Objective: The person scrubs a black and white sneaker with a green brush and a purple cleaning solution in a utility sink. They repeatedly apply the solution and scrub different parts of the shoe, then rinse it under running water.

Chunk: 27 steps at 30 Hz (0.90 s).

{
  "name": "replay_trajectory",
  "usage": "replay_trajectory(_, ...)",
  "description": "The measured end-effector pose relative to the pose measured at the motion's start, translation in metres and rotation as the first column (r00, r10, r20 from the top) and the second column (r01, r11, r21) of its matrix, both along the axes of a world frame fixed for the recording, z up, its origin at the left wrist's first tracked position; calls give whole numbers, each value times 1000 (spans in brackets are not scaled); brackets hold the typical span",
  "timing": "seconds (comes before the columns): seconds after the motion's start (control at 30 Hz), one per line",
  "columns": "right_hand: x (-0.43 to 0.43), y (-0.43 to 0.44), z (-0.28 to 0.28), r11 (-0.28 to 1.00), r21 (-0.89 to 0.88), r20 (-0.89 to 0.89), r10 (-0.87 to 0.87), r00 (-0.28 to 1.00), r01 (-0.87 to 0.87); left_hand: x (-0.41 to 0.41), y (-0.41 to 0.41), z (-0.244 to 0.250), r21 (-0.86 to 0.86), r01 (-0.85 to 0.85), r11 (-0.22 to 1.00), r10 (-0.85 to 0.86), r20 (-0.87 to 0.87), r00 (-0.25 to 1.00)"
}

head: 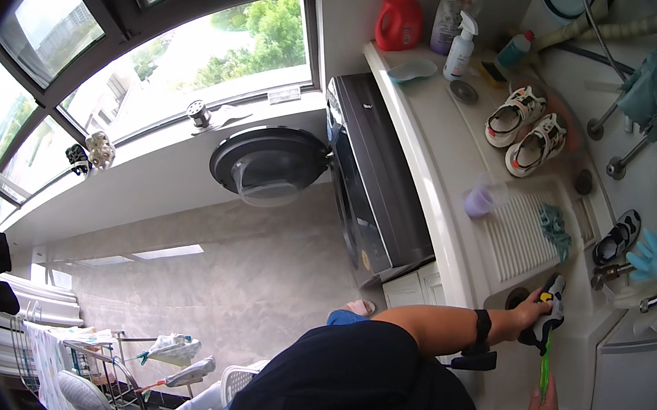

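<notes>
My left hand (528, 318), with a dark band on its wrist, grips a small grey and black shoe (554, 289) with a yellow patch over the basin of a white laundry sink (512, 391). A bright green brush handle (544, 373) is held in my right hand (542, 408). Its far end reaches the shoe, where the brush head is hidden. A similar grey and black shoe (618, 237) rests on the ledge by the tap. Beside my left hand is the dark drain opening (517, 298). A crumpled teal cloth (554, 230) lies on the ribbed washboard (516, 242).
Light blue rubber gloves (656, 256) hang over the tap. A cup of purple liquid (479, 201), a pair of pale shoes (528, 132), a spray bottle (461, 48) and a red detergent jug (400, 18) stand along the counter. A washing machine (379, 174) has its round door (268, 163) swung out.
</notes>
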State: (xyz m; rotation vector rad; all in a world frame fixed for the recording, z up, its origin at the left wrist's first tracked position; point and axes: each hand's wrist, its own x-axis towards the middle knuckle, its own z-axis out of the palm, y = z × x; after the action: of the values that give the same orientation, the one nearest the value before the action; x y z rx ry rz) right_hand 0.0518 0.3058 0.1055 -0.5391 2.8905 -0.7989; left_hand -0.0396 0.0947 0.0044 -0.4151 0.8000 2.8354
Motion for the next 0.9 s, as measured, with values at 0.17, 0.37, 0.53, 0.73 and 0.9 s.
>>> replay_trajectory(0.17, -20, -19, -9, 997, 38, -13, -73, 997, 74, 6, 29, 2, -58, 76, 995, -79, -52, 995)
replay_trajectory(0.37, -31, -8, -48, 992, 78, -48, -95, 994, 99, 3, 30, -21, -177, 57, 983, -59, -5, 998)
replay_trajectory(0.53, -3, -12, 14, 999, 48, 0, 13, 1000, -13, 10, -3, 18, 26, 36, 999, -36, -3, 999)
replay_trajectory(0.73, -40, -39, -45, 972, -124, 50, -196, 979, 201, 2, 48, -19, -503, 22, 864, -45, -34, 998)
replay_trajectory(0.9, -26, -48, -38, 982, -66, 64, -175, 982, 180, 16, 23, -12, -536, -35, 844, 7, -54, 999)
